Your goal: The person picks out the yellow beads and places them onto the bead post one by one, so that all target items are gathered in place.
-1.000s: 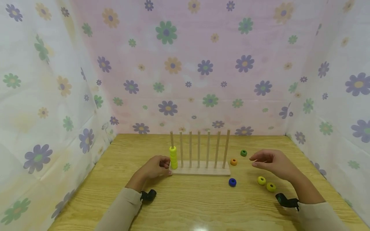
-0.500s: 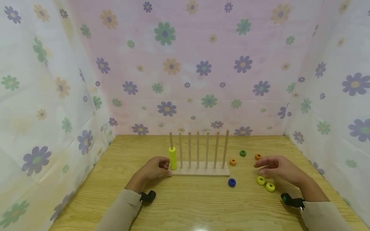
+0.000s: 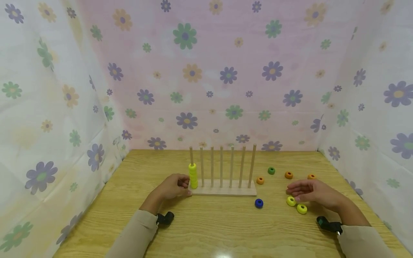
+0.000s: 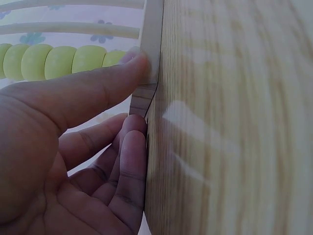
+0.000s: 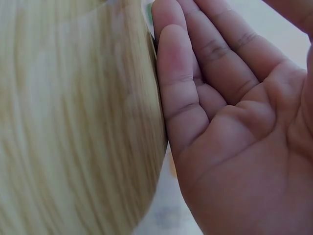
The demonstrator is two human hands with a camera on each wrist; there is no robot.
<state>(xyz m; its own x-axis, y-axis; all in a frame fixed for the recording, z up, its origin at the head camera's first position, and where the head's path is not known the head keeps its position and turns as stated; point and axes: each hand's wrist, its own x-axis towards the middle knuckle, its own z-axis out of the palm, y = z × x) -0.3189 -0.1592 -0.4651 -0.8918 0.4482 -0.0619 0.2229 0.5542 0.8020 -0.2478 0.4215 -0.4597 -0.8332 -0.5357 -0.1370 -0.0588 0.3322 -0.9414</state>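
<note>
At the left end of a wooden peg rack (image 3: 222, 192), my left hand (image 3: 172, 186) grips the base, thumb pressed on its top edge and the other fingers curled against its end in the left wrist view. Bright yellow beads (image 3: 193, 176) are stacked on the leftmost peg; the other pegs stand bare. My right hand (image 3: 317, 193) is low over the table, fingers loosely bent, its palm empty in the right wrist view. By its thumb lies a yellow bead (image 3: 291, 201), with a second yellow bead (image 3: 302, 209) just nearer to me.
Loose beads lie right of the rack: a blue bead (image 3: 259, 203), a light orange bead (image 3: 260, 181), a green bead (image 3: 271, 171) and a darker orange bead (image 3: 288, 175). Another orange bead (image 3: 312, 177) is partly hidden behind my right hand. Flowered cloth walls enclose the table.
My right hand has shifted right and toward me, down to the yellow beads, uncovering two orange beads behind it. The left hand and the rack have stayed put.
</note>
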